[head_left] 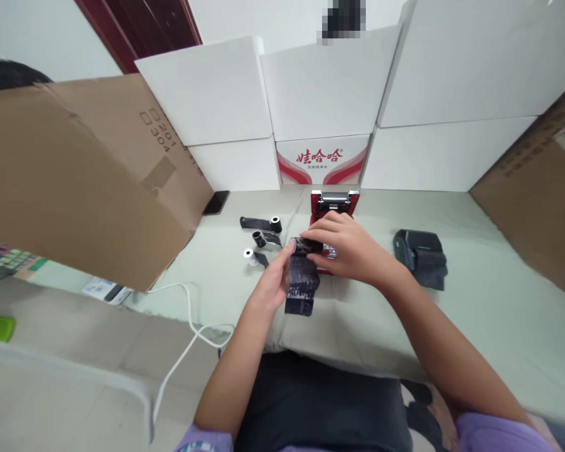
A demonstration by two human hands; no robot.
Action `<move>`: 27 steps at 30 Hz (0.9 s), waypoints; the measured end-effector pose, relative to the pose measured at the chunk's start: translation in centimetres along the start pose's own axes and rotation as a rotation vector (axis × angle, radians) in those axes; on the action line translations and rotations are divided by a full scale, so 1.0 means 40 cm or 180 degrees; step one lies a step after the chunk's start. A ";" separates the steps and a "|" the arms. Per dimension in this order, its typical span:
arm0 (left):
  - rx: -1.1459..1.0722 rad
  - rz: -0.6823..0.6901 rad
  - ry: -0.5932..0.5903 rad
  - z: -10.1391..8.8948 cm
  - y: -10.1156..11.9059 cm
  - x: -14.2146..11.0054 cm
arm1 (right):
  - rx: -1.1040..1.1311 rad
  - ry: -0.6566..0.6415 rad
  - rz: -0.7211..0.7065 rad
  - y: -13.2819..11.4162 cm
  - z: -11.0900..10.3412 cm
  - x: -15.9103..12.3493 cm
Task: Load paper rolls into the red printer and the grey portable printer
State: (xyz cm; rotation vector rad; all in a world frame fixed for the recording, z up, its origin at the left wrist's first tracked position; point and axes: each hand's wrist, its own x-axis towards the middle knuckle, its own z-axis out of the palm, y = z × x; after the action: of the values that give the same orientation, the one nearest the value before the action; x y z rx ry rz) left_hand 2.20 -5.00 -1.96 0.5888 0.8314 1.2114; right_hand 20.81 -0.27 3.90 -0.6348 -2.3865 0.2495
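Observation:
Between my two hands is a small roll of black paper (306,245), its loose end hanging down as a crumpled strip with pale marks. My left hand (274,279) pinches the left end of the roll with the thumb on top. At its other end, the fingers of my right hand (346,246) grip it from above. Just behind and partly under my right hand stands a small red device (335,199) with its lid raised, a metal roller showing; the hand hides much of it. To the left lie three more small rolls (275,223) with dark strips unrolled from them.
A black device (421,251) with dark paper hanging from it sits to the right. A phone (216,202) lies by the brown cardboard (98,169) at left. White boxes (324,160) wall off the back. A white cable (191,307) runs over the table's front edge.

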 end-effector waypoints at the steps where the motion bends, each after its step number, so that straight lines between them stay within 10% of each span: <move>1: 0.0080 0.0072 0.0009 -0.002 -0.003 0.007 | -0.0140 -0.0220 0.0035 -0.018 -0.003 0.016; 10: 0.0594 0.0632 -0.0334 -0.100 -0.025 0.049 | 0.0128 -0.0082 0.1203 0.095 -0.094 0.026; 27: 0.3416 0.3220 -0.0950 -0.141 -0.136 0.025 | -0.1316 -0.1062 0.1950 0.154 0.041 0.046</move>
State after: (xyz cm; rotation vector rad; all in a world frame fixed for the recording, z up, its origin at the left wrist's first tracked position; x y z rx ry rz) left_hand 0.81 -5.67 -9.71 2.2018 0.9055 1.4163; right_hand 20.88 5.97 1.58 -1.6311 -2.5097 0.1210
